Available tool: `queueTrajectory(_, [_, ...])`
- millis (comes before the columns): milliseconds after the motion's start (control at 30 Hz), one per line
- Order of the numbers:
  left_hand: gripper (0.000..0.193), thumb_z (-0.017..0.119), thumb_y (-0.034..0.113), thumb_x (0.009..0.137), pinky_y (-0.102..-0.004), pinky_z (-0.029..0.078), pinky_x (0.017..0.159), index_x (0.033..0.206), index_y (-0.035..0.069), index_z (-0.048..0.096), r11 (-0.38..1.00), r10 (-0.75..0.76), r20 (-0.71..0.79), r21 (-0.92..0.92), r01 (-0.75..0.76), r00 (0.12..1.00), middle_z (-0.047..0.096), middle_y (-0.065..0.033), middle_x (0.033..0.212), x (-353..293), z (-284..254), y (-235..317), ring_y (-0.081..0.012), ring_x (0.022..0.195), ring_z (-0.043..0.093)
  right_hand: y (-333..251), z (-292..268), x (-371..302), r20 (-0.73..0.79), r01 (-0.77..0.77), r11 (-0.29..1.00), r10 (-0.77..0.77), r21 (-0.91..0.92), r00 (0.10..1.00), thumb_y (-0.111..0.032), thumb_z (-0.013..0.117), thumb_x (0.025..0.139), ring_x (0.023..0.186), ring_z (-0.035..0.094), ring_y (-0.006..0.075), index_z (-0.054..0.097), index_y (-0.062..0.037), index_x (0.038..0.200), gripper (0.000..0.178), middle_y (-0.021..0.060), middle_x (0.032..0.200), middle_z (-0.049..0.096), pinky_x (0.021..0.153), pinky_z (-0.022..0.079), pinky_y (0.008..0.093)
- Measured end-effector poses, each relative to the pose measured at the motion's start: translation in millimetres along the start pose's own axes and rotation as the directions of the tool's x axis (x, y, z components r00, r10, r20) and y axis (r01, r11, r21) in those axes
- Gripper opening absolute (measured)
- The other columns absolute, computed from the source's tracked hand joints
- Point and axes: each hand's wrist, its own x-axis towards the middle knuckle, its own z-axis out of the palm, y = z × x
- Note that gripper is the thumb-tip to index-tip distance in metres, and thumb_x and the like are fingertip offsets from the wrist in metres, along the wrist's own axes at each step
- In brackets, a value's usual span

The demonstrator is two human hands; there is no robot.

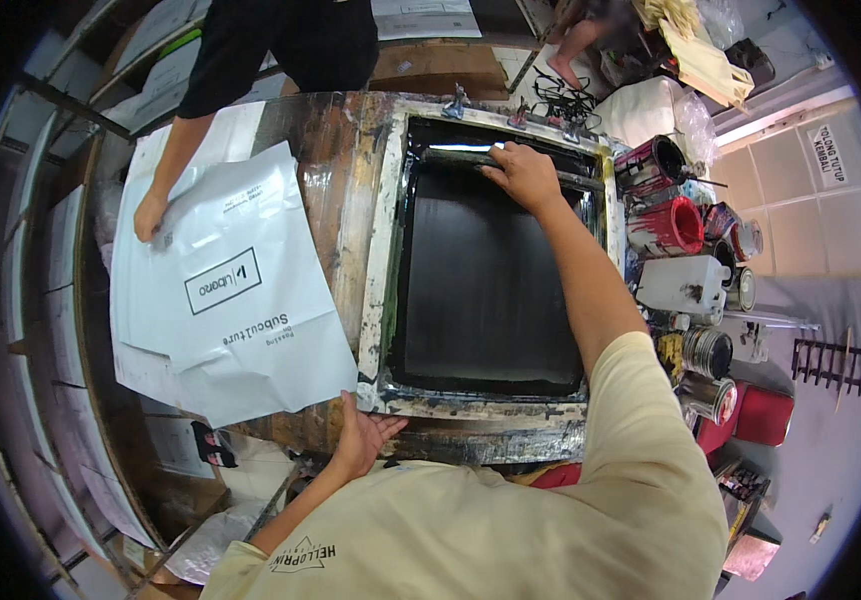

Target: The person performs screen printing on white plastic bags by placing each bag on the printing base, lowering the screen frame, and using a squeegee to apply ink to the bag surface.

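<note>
A screen printing frame (pixel 378 250) with a white, ink-stained wooden border lies on the table, its mesh (pixel 490 290) dark with black ink. My right hand (pixel 522 176) is closed on the squeegee (pixel 575 181), which lies across the far end of the mesh. At the frame's near left corner is my left hand (pixel 358 440), palm up and fingers apart, with its thumb by the corner of a printed white plastic sheet (pixel 250 340). A co-worker's hand (pixel 150 215) touches that sheet's far left side, where more white sheets show underneath.
Ink-smeared cans and tubs, among them a red tub (pixel 668 228), crowd the table's right side beside a white plastic jug (pixel 685 283). Metal racks (pixel 40 330) holding white sheets stand at left. The co-worker (pixel 295 40) stands across the table; another person's leg (pixel 575 50) shows farther back.
</note>
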Motion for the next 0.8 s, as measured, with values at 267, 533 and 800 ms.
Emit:
queueTrajectory(267, [0.102,0.024,0.084,0.096,-0.0458,0.050,0.110,0.144,-0.004,0.040,0.979,0.167,0.102,0.099,-0.177,0.981,0.062,-0.0252,0.130,-21.8,9.1,1.6,-0.0350,0.123,0.063,-109.0,-16.0,-152.8,-0.035,-0.047,0.996,0.049,0.077,0.998,-0.042,0.073,0.090,0.093,0.067,0.0346,0.064,-0.0149,0.103,0.032,0.0115,0.097,0.064,0.072,0.057,0.0491])
queueTrajectory(533, [0.110,0.027,0.091,0.090,-0.0467,0.048,0.111,0.135,-0.008,0.046,0.945,0.299,0.206,0.068,-0.319,0.932,0.062,-0.0270,0.131,-59.1,39.2,27.3,-0.0368,0.127,0.061,-213.6,-152.8,-267.6,0.016,-0.058,0.994,0.057,0.096,0.998,-0.040,0.070,0.090,0.093,0.064,0.0323,0.059,-0.0076,0.101,0.036,0.0112,0.094,0.062,0.073,0.056,0.0462])
queueTrajectory(800, [0.090,0.032,0.072,0.103,-0.0565,0.026,0.123,0.155,-0.001,0.037,0.500,0.654,0.565,0.176,-0.848,0.503,0.040,-0.0372,0.152,-80.2,114.5,81.0,-0.0425,0.150,0.032,-197.3,-260.3,-187.1,-0.510,-0.057,0.993,-0.005,-0.105,0.860,-0.035,0.063,0.090,0.088,0.062,0.0295,0.066,-0.0066,0.094,0.029,0.0088,0.086,0.065,0.088,0.040,0.0486])
